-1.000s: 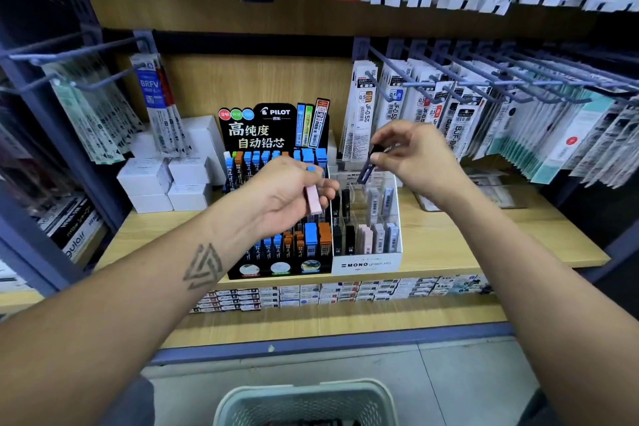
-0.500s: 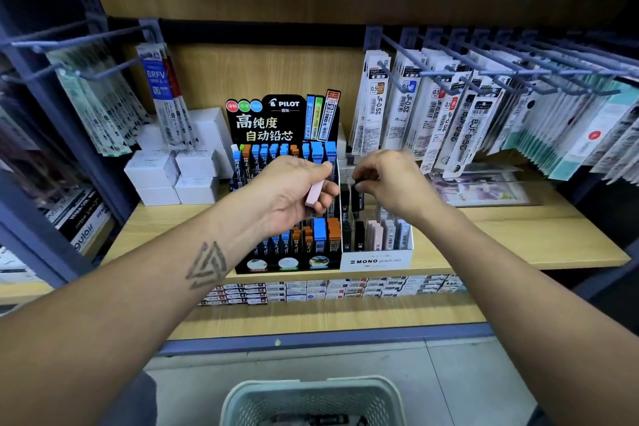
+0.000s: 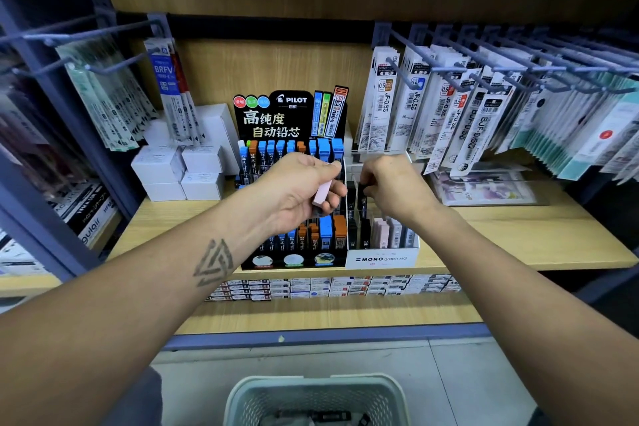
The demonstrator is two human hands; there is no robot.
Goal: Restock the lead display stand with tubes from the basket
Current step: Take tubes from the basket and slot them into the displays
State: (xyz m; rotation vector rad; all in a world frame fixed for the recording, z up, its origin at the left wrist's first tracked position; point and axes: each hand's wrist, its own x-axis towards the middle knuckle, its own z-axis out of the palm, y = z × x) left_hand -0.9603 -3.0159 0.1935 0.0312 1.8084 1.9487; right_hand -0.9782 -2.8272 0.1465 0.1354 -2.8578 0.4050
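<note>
A pale pink lead tube (image 3: 322, 193) sits tilted at frame centre. A black tube (image 3: 362, 191) stands upright just right of it, inside the white MONO stand (image 3: 382, 258). The pale green basket (image 3: 313, 398) lies at bottom centre.

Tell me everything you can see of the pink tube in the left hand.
The pink tube is a slim, flat-sided case, pale pink, plastic by its look, with no label readable. Only its lower part shows; the upper end is hidden inside the left hand, whose thumb and curled fingers pinch it. It is tilted, lower end pointing down and to the left. It hangs in the air in front of the black Pilot stand, touching nothing but the hand, beside the white Mono stand.
</note>
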